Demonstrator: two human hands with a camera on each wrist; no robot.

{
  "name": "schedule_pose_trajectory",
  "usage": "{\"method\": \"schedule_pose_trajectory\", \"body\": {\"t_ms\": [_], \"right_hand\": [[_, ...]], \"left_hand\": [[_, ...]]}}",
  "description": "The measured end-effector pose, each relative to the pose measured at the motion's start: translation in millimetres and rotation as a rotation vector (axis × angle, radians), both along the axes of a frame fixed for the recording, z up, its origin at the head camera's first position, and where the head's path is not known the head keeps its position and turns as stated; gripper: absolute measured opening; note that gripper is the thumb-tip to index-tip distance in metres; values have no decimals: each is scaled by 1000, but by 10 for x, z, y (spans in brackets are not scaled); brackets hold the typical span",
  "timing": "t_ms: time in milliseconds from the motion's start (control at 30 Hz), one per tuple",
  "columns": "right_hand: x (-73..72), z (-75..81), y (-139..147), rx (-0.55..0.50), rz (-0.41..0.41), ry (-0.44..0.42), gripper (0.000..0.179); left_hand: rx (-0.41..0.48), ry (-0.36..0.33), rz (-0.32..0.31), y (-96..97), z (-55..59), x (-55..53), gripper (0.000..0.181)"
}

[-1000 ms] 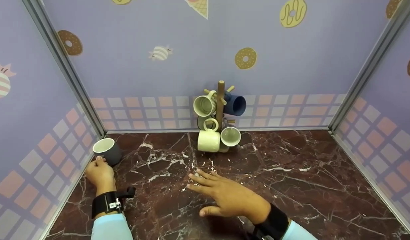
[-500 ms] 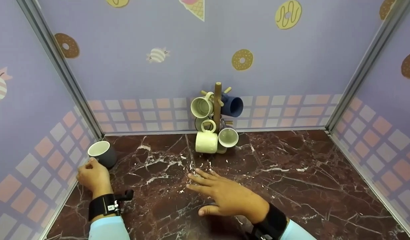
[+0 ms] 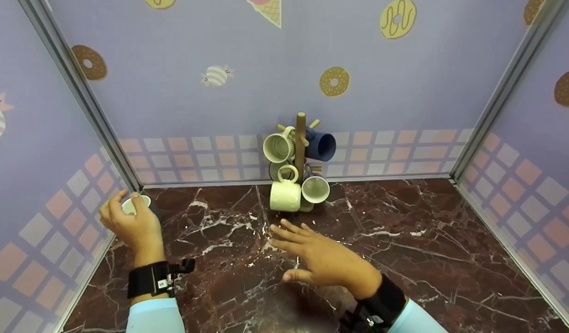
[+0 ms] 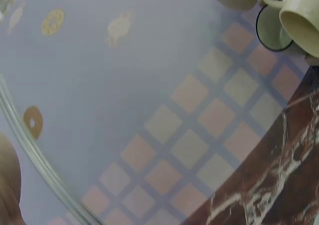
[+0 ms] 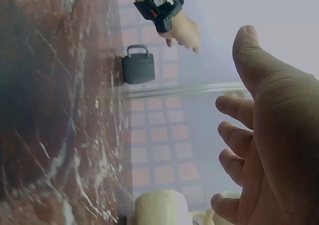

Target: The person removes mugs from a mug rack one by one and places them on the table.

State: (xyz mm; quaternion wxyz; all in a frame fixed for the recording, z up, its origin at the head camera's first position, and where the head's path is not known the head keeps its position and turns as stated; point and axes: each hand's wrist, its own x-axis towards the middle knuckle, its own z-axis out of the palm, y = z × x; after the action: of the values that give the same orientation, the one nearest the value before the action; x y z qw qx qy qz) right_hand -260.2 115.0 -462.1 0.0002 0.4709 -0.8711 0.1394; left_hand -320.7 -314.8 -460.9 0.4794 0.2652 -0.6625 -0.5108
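Note:
My left hand [image 3: 134,222] is held up over a dark grey mug with a pale inside [image 3: 129,206], fingers loosely bent and nothing in them. In the right wrist view a gap separates that hand [image 5: 185,33] from the grey mug [image 5: 138,68], which stands upright on the counter, handle out to one side. Only a blurred bit of the left hand [image 4: 7,180] enters the left wrist view. My right hand [image 3: 326,256] hovers over the middle of the counter, its fingers spread and holding nothing.
A wooden mug tree [image 3: 301,148] stands by the back wall, hung with a cream mug [image 3: 285,196], a ribbed cream mug [image 3: 278,148], a navy mug [image 3: 322,147] and a pale-lined mug [image 3: 315,189]. Patterned walls enclose the marbled counter [image 3: 427,263] at back and sides.
The left hand has let go of the grey mug's handle and risen above it, fingers loosening. The mug shifted slightly left in view along with the scene. The right hand has lifted slightly.

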Motion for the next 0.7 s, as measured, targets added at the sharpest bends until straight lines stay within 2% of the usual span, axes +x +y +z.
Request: {"method": "schedule_pose_trajectory", "body": {"t_ms": [167, 267, 500, 700], "right_hand": [[-71, 76, 127, -42, -57, 33, 87], [-108, 118, 218, -66, -94, 46, 87], [-225, 159, 376, -87, -178, 63, 84], [-304, 178, 518, -80, -263, 41, 85]], "left_hand": [[-124, -23, -181, 244, 198, 51, 37], [-230, -60, -295, 408, 269, 60, 42], [-511, -119, -469, 763, 338, 68, 45], [-671, -256, -624, 1102, 370, 99, 56]]}}
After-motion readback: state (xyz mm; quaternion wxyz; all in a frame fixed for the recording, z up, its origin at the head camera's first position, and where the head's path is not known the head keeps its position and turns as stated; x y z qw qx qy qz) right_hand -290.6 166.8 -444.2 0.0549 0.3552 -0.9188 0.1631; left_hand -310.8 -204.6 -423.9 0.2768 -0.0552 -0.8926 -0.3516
